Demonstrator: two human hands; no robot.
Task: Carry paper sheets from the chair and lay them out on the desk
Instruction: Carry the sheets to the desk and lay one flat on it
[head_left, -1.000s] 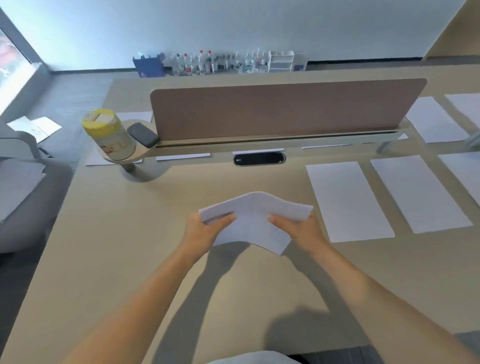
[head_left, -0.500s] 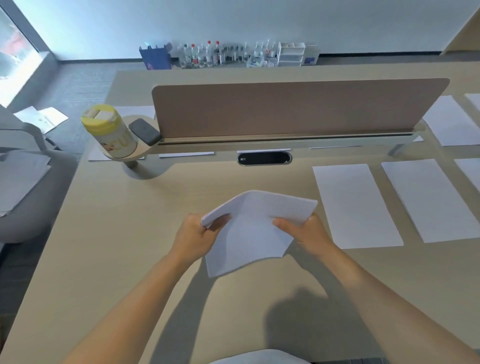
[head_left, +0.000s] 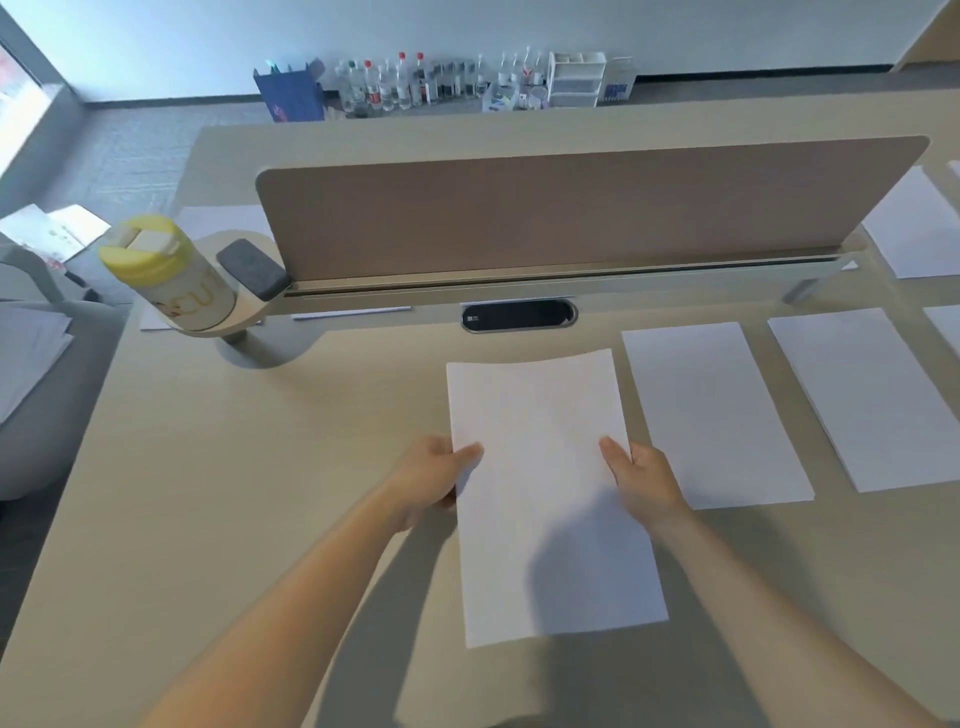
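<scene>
Pinching the centre-frame sheet (head_left: 540, 415) by its edges, left hand (head_left: 431, 480) and right hand (head_left: 644, 480), I risk uneven release skewing it onto the neighbouring sheet (head_left: 711, 410).

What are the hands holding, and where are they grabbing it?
A white paper sheet. The left hand pinches its left edge and the right hand pinches its right edge, about halfway along.

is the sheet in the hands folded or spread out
Spread out. The sheet is one full flat rectangle, the left hand and right hand pinching its side edges.
</scene>
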